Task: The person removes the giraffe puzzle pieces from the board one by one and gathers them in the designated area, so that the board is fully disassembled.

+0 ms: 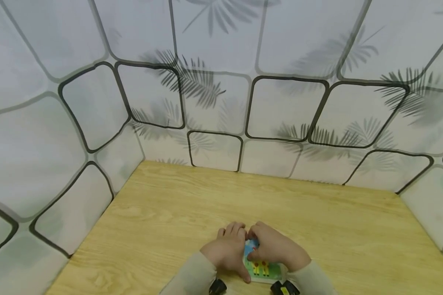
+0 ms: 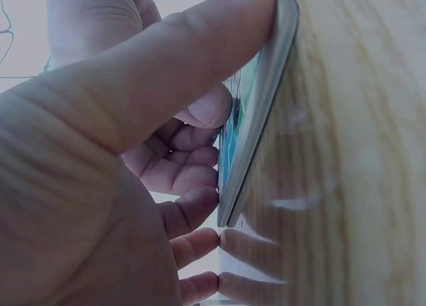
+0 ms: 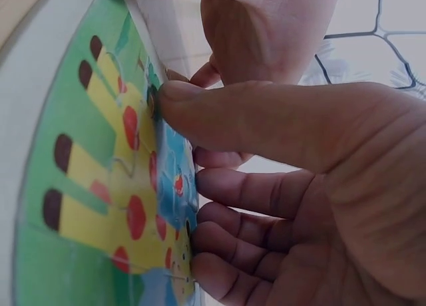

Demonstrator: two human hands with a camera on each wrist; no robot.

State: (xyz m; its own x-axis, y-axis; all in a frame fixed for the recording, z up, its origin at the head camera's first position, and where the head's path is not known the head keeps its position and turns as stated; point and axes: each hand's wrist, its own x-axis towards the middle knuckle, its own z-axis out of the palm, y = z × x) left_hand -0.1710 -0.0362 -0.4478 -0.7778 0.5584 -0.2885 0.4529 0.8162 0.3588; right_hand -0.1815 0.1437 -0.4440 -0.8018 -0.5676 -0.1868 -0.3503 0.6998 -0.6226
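Note:
A small flat jigsaw puzzle (image 1: pixel 263 275) with a pale border lies on the wooden table near its front. It shows yellow, red-spotted giraffes on green, with blue above; raised piece seams show in the right wrist view. My left hand (image 1: pixel 227 248) rests along its left side, thumb (image 2: pixel 200 36) on the board's edge and other fingers extended past the far corner. From the right, my right hand (image 1: pixel 275 246) reaches over the puzzle. Its thumb (image 3: pixel 219 113) presses on the picture, and its loosely bent fingers touch the blue part, with a gap between thumb and fingers.
The wooden table (image 1: pixel 162 209) spreads around the puzzle. Patterned fabric walls (image 1: pixel 214 102) with leaf prints and dark outlines rise at its back and both sides. Both forearms wear pale sleeves (image 1: pixel 192 274), with black wrist devices (image 1: pixel 217 287) near the cuffs.

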